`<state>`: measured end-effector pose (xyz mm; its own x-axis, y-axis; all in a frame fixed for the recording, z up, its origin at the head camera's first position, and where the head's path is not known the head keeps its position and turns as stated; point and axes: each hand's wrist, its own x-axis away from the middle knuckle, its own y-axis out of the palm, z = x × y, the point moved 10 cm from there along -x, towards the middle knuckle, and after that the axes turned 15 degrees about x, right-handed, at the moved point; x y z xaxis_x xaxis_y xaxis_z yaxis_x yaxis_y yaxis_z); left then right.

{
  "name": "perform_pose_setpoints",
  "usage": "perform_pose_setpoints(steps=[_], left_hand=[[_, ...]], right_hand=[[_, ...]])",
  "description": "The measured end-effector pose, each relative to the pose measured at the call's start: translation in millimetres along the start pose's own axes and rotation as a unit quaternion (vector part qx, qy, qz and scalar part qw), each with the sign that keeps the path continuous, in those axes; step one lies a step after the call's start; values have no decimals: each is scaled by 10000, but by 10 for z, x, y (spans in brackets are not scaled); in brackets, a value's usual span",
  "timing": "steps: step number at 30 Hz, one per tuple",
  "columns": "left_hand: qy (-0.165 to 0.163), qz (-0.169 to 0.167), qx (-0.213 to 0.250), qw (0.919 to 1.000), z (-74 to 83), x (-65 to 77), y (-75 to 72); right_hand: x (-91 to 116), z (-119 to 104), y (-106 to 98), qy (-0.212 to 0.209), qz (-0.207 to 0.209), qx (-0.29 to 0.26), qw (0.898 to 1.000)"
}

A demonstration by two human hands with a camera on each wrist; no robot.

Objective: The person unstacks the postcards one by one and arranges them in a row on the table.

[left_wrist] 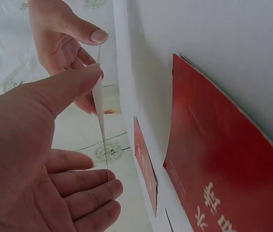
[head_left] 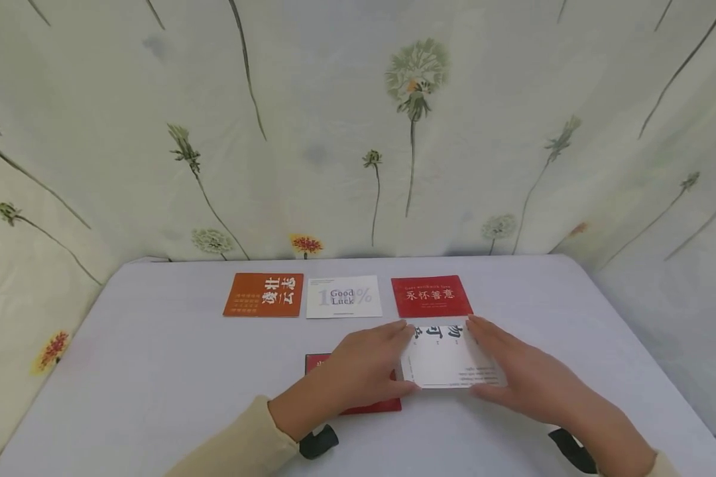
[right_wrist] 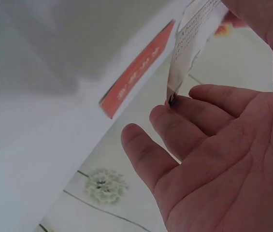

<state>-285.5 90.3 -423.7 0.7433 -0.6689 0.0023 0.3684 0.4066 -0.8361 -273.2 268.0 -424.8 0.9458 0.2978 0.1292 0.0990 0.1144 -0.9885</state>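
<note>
Both hands hold a white card (head_left: 447, 361) with dark characters and small print up off the white table. My left hand (head_left: 366, 368) grips its left side, thumb at the near corner and fingers at the far one. On the right side, my right hand (head_left: 531, 374) holds it the same way. Seen from the left wrist, the white card (left_wrist: 99, 92) is nearly edge-on, its edge between thumb and fingertips. Beneath the left forearm and hand lies a red card (head_left: 372, 406), partly hidden.
Along the table's back lie an orange card (head_left: 264, 295), a white "Good Luck" card (head_left: 344, 297) and a red card (head_left: 432, 296) in a row. Behind the table (head_left: 155, 384) hangs a curtain (head_left: 322, 99) printed with dandelions.
</note>
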Motion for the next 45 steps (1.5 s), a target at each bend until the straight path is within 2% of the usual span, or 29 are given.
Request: perform_pose_setpoints(steps=[8, 17, 27, 33, 45], left_hand=[[-332, -58, 253, 9991, -66, -129, 124], [-168, -50, 17, 9998, -88, -259, 232], [-263, -200, -171, 9993, -129, -291, 288], [-239, -157, -257, 9993, -140, -329, 304], [-286, -98, -316, 9990, -131, -357, 317]], right_hand=[[-66, 91, 120, -187, -39, -3, 9998], [-147, 155, 197, -355, 44, 60, 9993], [-228, 164, 343, -139, -402, -177, 9989], [-254, 203, 348, -183, -301, -19, 9994], [-274, 256, 392, -206, -420, -216, 9987]])
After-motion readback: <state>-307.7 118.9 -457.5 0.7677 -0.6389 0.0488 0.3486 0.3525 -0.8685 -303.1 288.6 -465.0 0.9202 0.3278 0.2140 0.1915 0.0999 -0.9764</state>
